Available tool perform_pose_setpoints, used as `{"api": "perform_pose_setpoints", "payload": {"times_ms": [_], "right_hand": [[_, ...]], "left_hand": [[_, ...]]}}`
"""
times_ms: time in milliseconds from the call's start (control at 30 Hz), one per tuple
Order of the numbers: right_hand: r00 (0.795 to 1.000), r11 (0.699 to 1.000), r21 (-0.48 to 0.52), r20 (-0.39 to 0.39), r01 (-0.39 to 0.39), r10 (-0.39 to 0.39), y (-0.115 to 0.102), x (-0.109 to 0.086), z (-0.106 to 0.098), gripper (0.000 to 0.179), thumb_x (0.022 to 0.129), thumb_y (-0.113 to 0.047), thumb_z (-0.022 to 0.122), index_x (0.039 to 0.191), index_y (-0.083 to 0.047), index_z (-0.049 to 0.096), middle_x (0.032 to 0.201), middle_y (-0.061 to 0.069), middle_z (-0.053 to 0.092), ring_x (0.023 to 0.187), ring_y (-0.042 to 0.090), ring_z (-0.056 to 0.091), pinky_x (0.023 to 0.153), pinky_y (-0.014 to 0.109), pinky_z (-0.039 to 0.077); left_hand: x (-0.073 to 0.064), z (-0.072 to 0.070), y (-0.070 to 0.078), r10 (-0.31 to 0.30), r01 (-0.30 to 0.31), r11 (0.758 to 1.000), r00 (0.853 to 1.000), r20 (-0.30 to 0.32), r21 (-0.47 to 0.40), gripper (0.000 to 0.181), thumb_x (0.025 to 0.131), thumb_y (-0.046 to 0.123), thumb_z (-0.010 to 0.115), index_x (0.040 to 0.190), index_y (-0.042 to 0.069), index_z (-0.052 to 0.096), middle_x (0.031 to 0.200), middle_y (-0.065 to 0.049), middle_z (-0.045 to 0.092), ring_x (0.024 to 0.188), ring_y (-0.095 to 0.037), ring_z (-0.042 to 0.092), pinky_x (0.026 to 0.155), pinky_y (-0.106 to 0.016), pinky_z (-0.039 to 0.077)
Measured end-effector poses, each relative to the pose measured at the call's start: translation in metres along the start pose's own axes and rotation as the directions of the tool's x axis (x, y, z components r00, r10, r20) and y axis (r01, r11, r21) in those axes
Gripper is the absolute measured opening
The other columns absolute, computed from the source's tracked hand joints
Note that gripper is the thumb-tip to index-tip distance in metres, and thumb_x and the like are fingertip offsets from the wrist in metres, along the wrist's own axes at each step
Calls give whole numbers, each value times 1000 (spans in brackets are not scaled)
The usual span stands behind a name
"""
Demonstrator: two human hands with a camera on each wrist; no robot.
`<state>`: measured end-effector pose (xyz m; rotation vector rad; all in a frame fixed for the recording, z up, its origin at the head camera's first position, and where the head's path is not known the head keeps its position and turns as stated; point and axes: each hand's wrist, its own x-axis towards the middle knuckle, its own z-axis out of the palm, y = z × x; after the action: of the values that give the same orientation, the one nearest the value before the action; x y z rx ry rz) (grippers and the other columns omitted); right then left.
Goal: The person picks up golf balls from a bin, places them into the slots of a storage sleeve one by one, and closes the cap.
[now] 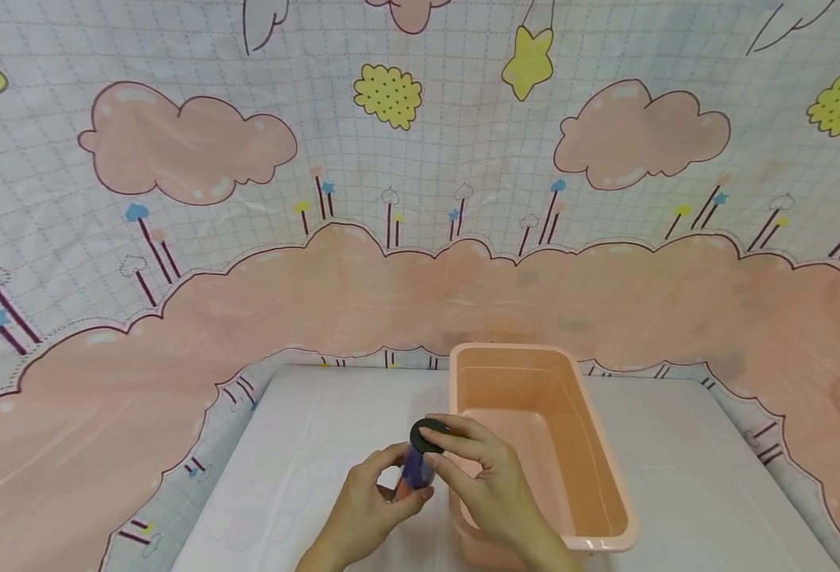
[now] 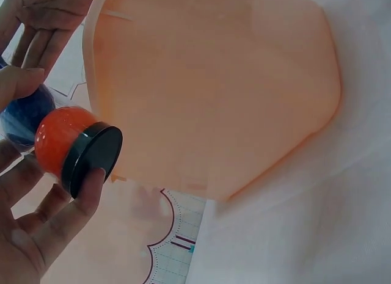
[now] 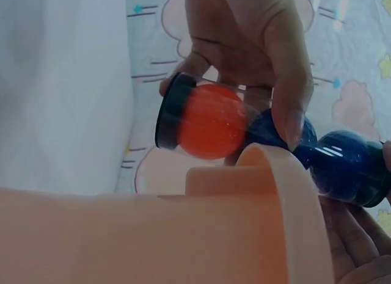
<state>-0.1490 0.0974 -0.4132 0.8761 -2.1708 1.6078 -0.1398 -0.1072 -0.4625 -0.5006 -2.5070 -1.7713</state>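
Note:
A clear plastic tube (image 1: 416,472) with a dark cap at each end holds an orange ball (image 3: 212,121) and two dark blue balls (image 3: 342,165). My left hand (image 1: 368,499) grips the tube around its lower and middle part. In the left wrist view one of its fingers reaches onto the dark end cap (image 2: 95,157) by the orange ball. At the other end, my right hand (image 1: 487,470) pinches the upper dark cap (image 1: 420,438) between thumb and fingers. The tube is tilted, held beside the left rim of a peach plastic basin (image 1: 594,469).
The basin stands on a white-covered table (image 1: 305,445), and its inside floor shows in the head view. Behind and around the table hangs a cloth curtain (image 1: 420,302) printed with clouds and stars.

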Motion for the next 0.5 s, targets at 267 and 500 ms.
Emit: {"api": "perform_pose_setpoints", "payload": {"times_ms": [267, 500], "right_hand": [[1000, 1000, -14, -7, 17, -17, -1, 0, -3, 27, 96, -16, 75, 123, -14, 77, 142, 1, 66, 127, 25, 66, 103, 25, 53], [1000, 998, 51, -15, 24, -23, 1, 0, -2, 27, 96, -12, 73, 123, -11, 77, 140, 7, 67, 129, 27, 65, 103, 24, 53]], "left_hand": [[2, 2, 2, -5, 5, 1000, 1000, -15, -5, 44, 87, 27, 84, 127, 36, 68, 110, 1, 67, 87, -11, 64, 70, -27, 63], [3, 4, 1, 62, -63, 998, 997, -45, -20, 42, 87, 24, 85, 126, 34, 71, 109, 2, 69, 92, -10, 63, 70, -29, 64]]}}
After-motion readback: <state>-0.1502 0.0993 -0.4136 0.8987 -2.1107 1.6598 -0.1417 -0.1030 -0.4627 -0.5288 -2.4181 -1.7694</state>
